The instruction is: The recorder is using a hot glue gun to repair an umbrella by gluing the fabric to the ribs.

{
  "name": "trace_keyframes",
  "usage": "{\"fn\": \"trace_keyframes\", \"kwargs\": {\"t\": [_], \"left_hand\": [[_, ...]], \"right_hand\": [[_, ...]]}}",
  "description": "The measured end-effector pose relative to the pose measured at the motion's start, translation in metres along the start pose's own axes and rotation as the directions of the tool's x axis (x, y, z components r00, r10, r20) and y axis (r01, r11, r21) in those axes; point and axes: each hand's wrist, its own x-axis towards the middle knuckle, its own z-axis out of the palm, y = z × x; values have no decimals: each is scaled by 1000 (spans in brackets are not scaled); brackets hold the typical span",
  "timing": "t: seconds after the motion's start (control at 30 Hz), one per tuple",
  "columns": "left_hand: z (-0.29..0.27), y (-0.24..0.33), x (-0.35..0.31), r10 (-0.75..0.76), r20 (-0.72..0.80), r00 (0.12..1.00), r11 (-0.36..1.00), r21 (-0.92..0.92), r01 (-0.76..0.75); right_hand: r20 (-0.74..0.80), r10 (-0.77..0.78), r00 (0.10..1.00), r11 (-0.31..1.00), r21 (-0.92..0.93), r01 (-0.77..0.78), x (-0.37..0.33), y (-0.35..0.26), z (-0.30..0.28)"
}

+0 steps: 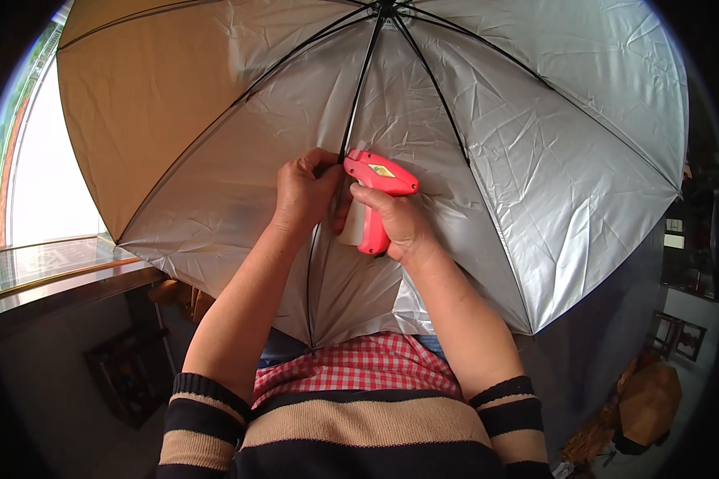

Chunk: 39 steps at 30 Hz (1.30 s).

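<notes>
An open umbrella with a silver-lined fabric canopy (535, 160) and thin black metal ribs (359, 88) fills most of the view, its inner side turned toward the person, its lower edge draped over the lap. The right hand (399, 223) is wrapped around the grip of a red plastic pistol-shaped tagging gun (375, 195), fingers closed firmly on the handle, the gun's nose pointing left against one rib near the middle of the canopy. The left hand (303, 191) sits just beside the gun's tip, its fingers pinched together on the rib and the fabric there (what exactly lies between the fingertips is too small to tell). Both hands meet at that one spot, touching or nearly so. Below them show a red-and-white checked cloth (359, 363) and striped knit sleeves (208, 415). A window ledge (48, 267) lies to the left.
</notes>
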Motion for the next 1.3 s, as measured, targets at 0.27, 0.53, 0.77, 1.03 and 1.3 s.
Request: {"fn": "trace_keyframes", "kwargs": {"t": [0.27, 0.53, 0.77, 1.03, 1.3], "left_hand": [[-6, -8, 6, 140, -44, 989, 989, -32, -142], [-96, 37, 56, 785, 4, 619, 145, 971, -189], [24, 19, 0, 380, 118, 917, 622, 702, -348], [31, 13, -32, 288, 27, 957, 847, 460, -267], [30, -15, -89, 661, 378, 648, 365, 593, -718]], "right_hand": [[-132, -51, 990, 989, -147, 32, 3, -6, 4], [-67, 57, 996, 997, -48, -60, -49, -33, -20], [-290, -94, 952, 989, -140, 55, -33, -7, -20], [-162, -182, 970, 983, -70, 172, -62, -10, -23], [-313, -544, 778, 839, -194, 508, -298, -38, -93]]}}
